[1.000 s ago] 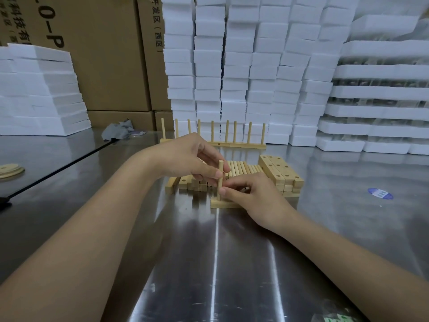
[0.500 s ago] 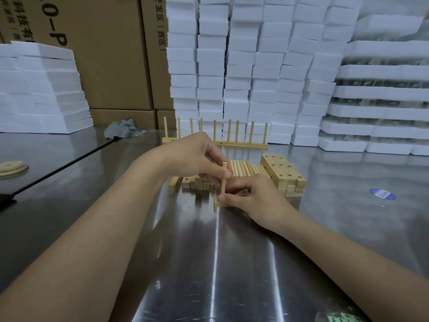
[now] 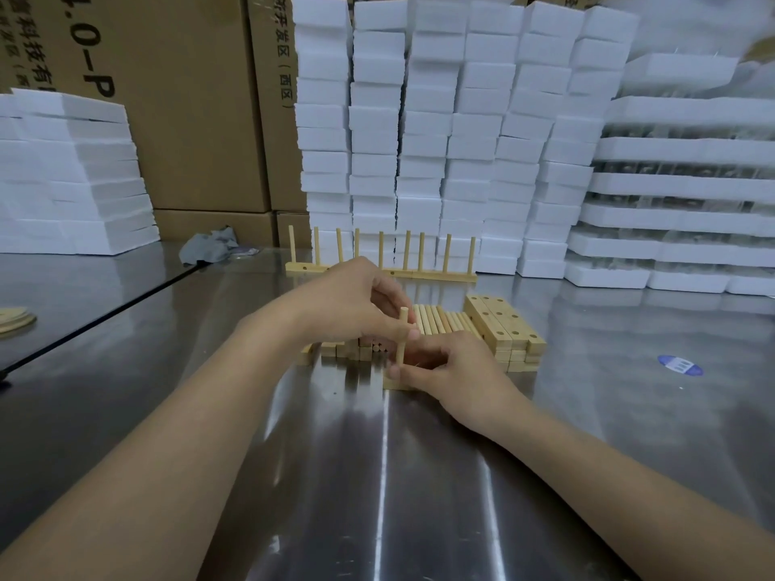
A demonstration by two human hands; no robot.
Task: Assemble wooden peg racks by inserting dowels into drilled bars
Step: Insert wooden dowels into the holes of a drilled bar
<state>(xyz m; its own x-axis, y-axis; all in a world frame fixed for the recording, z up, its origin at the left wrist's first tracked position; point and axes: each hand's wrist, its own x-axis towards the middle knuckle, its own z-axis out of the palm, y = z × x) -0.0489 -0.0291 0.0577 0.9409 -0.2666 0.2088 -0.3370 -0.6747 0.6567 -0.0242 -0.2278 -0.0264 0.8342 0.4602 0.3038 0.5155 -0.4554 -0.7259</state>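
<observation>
Head view. The left hand (image 3: 356,304) is pinching an upright dowel (image 3: 402,335) near its upper part, while the right hand (image 3: 453,371) is closing thumb and fingers around the near end of a drilled bar (image 3: 392,383) lying on the steel table (image 3: 377,475). The dowel's foot is meeting the bar, but the right thumb is hiding the joint, so how deep it is sitting cannot be told. Most of the bar is lying concealed under the right hand.

Behind the hands, loose dowels (image 3: 440,318) are lying side by side, partly covered by the left hand; to their right, stacked drilled bars (image 3: 503,325) are showing round holes on top. Farther back, finished peg racks (image 3: 386,262) are standing in a row, their lower left part being cut off by the left hand.

White foam blocks (image 3: 440,127) are rising in columns behind. Cardboard cartons (image 3: 188,98) are carrying printed Chinese characters, "(西区)" being readable on one, plus a cropped ".0-P". A blue oval sticker (image 3: 679,364) is lying on the table at right, its print being too small to read. A grey rag (image 3: 207,249) is lying crumpled near the cartons.
</observation>
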